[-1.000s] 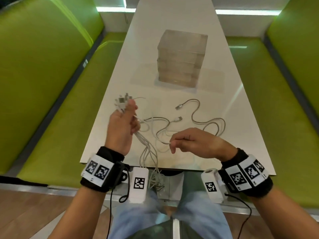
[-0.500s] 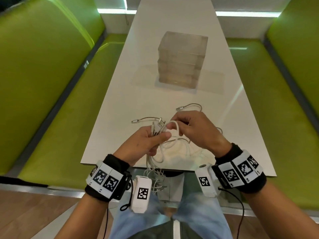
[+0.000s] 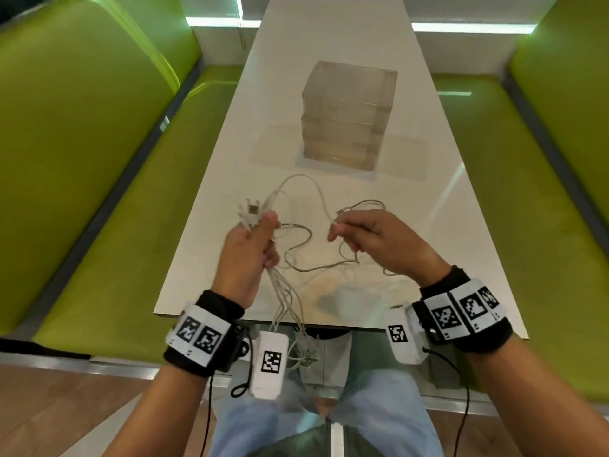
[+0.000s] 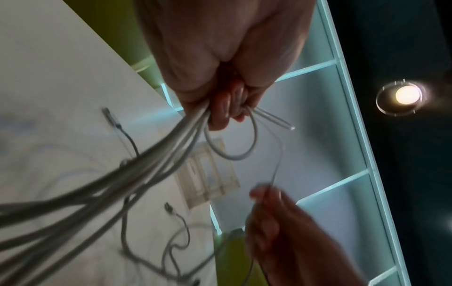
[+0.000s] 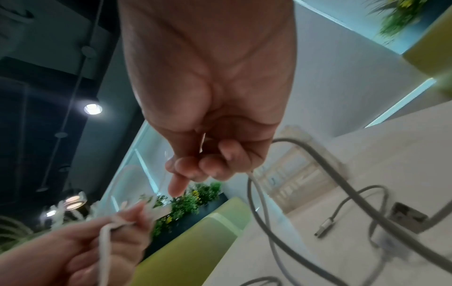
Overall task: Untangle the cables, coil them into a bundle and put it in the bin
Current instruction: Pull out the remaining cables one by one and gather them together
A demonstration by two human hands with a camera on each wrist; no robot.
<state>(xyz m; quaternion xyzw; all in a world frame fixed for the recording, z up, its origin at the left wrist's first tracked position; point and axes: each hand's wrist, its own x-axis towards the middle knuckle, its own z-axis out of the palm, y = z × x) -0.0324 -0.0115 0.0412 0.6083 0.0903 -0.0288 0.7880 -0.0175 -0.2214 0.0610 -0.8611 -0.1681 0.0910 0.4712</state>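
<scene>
the cables (image 3: 290, 258) are clenched at their plug ends by the left hand (image 3: 250, 255) while one strand is pinched by the right hand (image 3: 372, 242), seemingly so it can be drawn free.

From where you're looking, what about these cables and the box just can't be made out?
- How many cables: the left hand covers where they gather; the left wrist view is blurred.
- Their lower ends: they hang past the table edge, too tangled to follow in the head view.
- The right hand's grip: curled fingers hide it in the right wrist view.
- Inside the clear bin: frosted walls, too hazy.
</scene>
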